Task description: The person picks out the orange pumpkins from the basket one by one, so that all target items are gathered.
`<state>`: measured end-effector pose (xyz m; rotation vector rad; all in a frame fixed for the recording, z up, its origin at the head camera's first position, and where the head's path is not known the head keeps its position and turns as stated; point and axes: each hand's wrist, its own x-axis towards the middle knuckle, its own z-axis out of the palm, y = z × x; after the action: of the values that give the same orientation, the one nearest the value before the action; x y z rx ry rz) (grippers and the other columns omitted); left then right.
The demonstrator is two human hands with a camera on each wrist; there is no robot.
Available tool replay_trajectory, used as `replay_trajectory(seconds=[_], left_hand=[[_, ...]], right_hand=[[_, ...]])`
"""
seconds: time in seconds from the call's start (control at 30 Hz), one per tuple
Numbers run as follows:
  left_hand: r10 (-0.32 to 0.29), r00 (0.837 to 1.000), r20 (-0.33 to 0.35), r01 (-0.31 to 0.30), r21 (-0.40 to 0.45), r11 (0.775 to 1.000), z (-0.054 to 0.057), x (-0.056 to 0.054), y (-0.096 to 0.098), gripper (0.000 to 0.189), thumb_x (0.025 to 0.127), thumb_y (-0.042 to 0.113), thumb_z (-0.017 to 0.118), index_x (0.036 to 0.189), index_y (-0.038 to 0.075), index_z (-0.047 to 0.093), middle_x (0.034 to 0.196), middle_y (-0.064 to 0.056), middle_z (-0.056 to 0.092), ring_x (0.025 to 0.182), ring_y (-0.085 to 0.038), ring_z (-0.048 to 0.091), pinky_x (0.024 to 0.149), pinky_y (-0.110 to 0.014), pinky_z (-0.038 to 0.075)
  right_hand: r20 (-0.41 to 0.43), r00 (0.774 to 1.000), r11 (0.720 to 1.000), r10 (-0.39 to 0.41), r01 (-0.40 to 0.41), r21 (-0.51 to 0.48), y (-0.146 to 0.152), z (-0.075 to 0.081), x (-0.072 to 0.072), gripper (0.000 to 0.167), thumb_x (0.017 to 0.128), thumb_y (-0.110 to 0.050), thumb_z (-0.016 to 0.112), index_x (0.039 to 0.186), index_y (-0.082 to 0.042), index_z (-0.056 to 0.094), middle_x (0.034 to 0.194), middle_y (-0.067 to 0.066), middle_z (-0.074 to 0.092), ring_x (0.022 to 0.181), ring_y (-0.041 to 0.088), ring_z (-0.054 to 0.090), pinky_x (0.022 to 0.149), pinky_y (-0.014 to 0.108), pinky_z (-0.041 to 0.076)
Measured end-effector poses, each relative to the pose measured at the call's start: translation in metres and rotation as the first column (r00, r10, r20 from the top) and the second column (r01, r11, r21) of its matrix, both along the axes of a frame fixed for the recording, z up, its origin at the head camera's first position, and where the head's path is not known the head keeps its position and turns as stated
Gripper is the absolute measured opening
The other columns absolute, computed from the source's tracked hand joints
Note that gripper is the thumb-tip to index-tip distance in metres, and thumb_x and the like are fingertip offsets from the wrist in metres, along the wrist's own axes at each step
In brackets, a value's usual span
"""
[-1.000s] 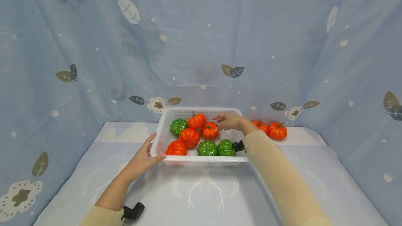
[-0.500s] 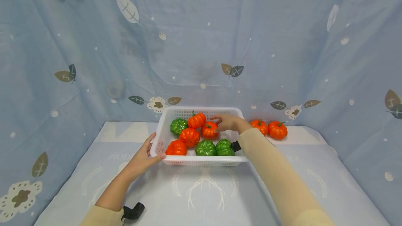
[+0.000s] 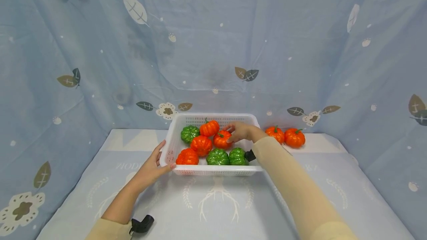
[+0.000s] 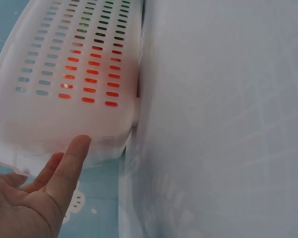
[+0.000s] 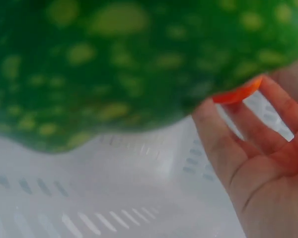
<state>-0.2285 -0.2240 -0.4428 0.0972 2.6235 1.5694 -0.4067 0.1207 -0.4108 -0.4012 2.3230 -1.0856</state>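
Observation:
A white plastic basket point(image 3: 213, 170) with slotted walls holds several small orange and green pumpkins. My left hand point(image 3: 151, 171) grips its left end, thumb on the front corner of the rim; in the left wrist view the fingers point(image 4: 72, 166) press against the outside wall. Inside the basket, my right hand point(image 3: 245, 132) holds an orange pumpkin point(image 3: 221, 140) from its right side, fingers behind and thumb in front. A green pumpkin point(image 5: 114, 64) hides most of that orange one in the right wrist view. Another green pumpkin point(image 3: 238, 157) sits below the right wrist.
On the table right of the basket lie two more orange pumpkins point(image 3: 295, 138), the nearer one partly behind the right sleeve point(image 3: 293, 184). Blue patterned cloth point(image 3: 213, 47) hangs behind and at both sides. A pale cloth point(image 3: 217, 203) covers the table.
My right hand has moved slightly left and down, closing around the orange pumpkin. The two front green pumpkins have shifted a little left. My left hand stays on the basket.

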Motion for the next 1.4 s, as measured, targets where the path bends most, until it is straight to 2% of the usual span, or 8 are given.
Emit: replay_trajectory(seconds=[0.13, 0.27, 0.4, 0.57, 0.77, 1.0, 1.3, 1.4], left_hand=[[0.001, 1.000, -0.003, -0.001, 0.008, 1.000, -0.001, 0.000, -0.001, 0.105, 0.087, 0.037, 0.077, 0.162, 0.022, 0.005, 0.157, -0.022, 0.034, 0.140, -0.043, 0.039, 0.101, -0.061, 0.043], [0.002, 1.000, 0.000, -0.002, 0.012, 1.000, -0.003, -0.001, -0.001, 0.106, 0.087, 0.038, 0.077, 0.162, 0.023, 0.005, 0.157, -0.022, 0.034, 0.140, -0.043, 0.039, 0.102, -0.061, 0.043], [0.003, 1.000, 0.002, -0.003, 0.010, 1.000, -0.003, -0.001, -0.002, 0.106, 0.087, 0.038, 0.077, 0.162, 0.024, 0.004, 0.157, -0.022, 0.034, 0.140, -0.043, 0.039, 0.102, -0.061, 0.043], [0.005, 1.000, 0.003, -0.005, 0.007, 1.000, 0.000, -0.001, -0.001, 0.106, 0.087, 0.039, 0.077, 0.162, 0.024, 0.004, 0.158, -0.022, 0.033, 0.141, -0.043, 0.038, 0.103, -0.061, 0.042], [-0.001, 1.000, 0.001, 0.001, -0.004, 1.000, 0.000, -0.001, -0.001, 0.107, 0.087, 0.040, 0.077, 0.162, 0.021, 0.003, 0.157, -0.023, 0.033, 0.140, -0.043, 0.038, 0.102, -0.061, 0.042], [-0.003, 1.000, 0.008, 0.003, 0.008, 1.000, -0.003, -0.002, -0.001, 0.106, 0.087, 0.039, 0.077, 0.162, 0.023, 0.004, 0.158, -0.022, 0.032, 0.140, -0.043, 0.038, 0.102, -0.060, 0.043], [-0.021, 1.000, -0.015, 0.021, 0.028, 0.999, -0.002, 0.001, -0.001, 0.104, 0.088, 0.034, 0.076, 0.162, 0.021, 0.004, 0.157, -0.024, 0.033, 0.140, -0.044, 0.039, 0.103, -0.059, 0.044], [-0.012, 1.000, -0.010, 0.012, 0.020, 1.000, -0.002, 0.000, -0.002, 0.104, 0.088, 0.036, 0.076, 0.162, 0.022, 0.004, 0.158, -0.023, 0.032, 0.140, -0.043, 0.039, 0.103, -0.059, 0.043]], right_hand=[[-0.042, 0.999, 0.999, 0.023, -0.022, 0.031, 0.000, 0.004, 0.002, 0.060, 0.084, 0.002, 0.077, 0.139, -0.004, 0.056, 0.141, 0.022, 0.052, 0.108, 0.024, 0.060, 0.083, 0.030, 0.056], [-0.083, 0.993, 0.991, 0.079, -0.070, 0.113, 0.000, 0.013, 0.007, 0.059, 0.084, 0.000, 0.077, 0.139, -0.003, 0.056, 0.141, 0.022, 0.053, 0.108, 0.024, 0.060, 0.082, 0.029, 0.056], [-0.089, 0.989, 0.975, 0.122, -0.103, 0.195, 0.002, 0.028, 0.011, 0.059, 0.086, -0.004, 0.077, 0.140, -0.004, 0.055, 0.142, 0.022, 0.052, 0.108, 0.024, 0.061, 0.084, 0.029, 0.056], [-0.089, 0.984, 0.965, 0.151, -0.128, 0.229, 0.009, 0.049, 0.018, 0.058, 0.087, -0.004, 0.075, 0.142, -0.004, 0.054, 0.144, 0.024, 0.050, 0.110, 0.025, 0.063, 0.087, 0.031, 0.056], [-0.157, 0.966, 0.945, 0.205, -0.153, 0.290, 0.019, 0.070, 0.031, 0.055, 0.089, -0.011, 0.075, 0.141, -0.011, 0.057, 0.144, 0.018, 0.052, 0.122, 0.030, 0.056, 0.092, 0.037, 0.053], [-0.217, 0.955, 0.962, 0.201, -0.151, 0.225, 0.040, 0.086, 0.045, 0.058, 0.090, -0.011, 0.074, 0.144, -0.009, 0.053, 0.144, 0.022, 0.051, 0.132, 0.038, 0.047, 0.102, 0.047, 0.047], [-0.336, 0.930, 0.979, 0.147, -0.090, 0.182, 0.076, 0.100, 0.071, 0.055, 0.088, -0.014, 0.077, 0.139, -0.010, 0.058, 0.139, 0.020, 0.057, 0.129, 0.040, 0.051, 0.103, 0.053, 0.045], [-0.348, 0.931, 0.988, 0.108, -0.062, 0.142, 0.089, 0.102, 0.080, 0.056, 0.087, -0.012, 0.077, 0.139, -0.007, 0.057, 0.139, 0.022, 0.056, 0.128, 0.042, 0.052, 0.103, 0.054, 0.045]])
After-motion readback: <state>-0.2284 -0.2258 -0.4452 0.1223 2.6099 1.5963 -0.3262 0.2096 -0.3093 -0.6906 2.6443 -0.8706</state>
